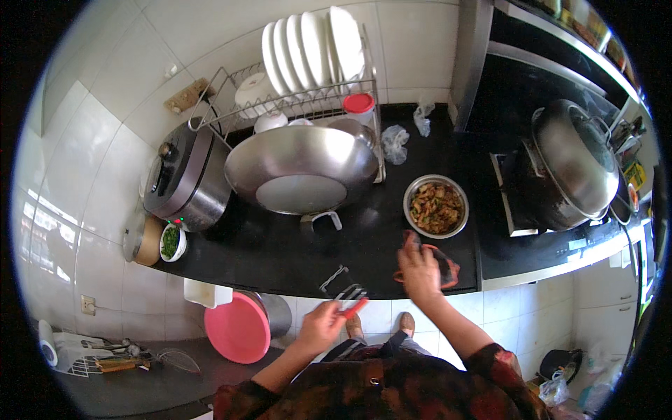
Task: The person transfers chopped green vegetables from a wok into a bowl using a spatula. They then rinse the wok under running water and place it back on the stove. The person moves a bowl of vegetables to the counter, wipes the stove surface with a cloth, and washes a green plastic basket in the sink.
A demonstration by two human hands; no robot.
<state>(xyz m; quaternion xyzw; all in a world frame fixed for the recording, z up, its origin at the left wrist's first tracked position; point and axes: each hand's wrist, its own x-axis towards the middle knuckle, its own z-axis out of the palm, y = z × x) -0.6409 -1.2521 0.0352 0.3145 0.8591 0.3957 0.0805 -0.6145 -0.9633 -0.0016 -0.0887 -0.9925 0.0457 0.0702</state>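
Note:
My left hand (pixel 319 326) grips the red handle of a metal bowl clip (pixel 350 294), whose wire prongs point up over the counter's front edge. My right hand (pixel 421 268) is on a dark cloth pad (pixel 449 270) with red edging, and a fold of it shows at my fingertips. Motion blurs these fingers a little. Just beyond them stands a round steel bowl (pixel 462 220) filled with browned, chopped food (pixel 437 209). To its left, a large steel wok (pixel 310 152) leans on its side against the dish rack (pixel 375 126), its handle (pixel 328 218) towards me.
A lidded pot (pixel 577 163) sits on the stove at right. Along the left wall are a rice cooker (pixel 191 178), a lidded jar (pixel 147 239) and a white bowl of chopped greens (pixel 172 242). Crumpled plastic bags (pixel 395 144) lie behind the steel bowl. A pink basin (pixel 236 328) stands below the counter.

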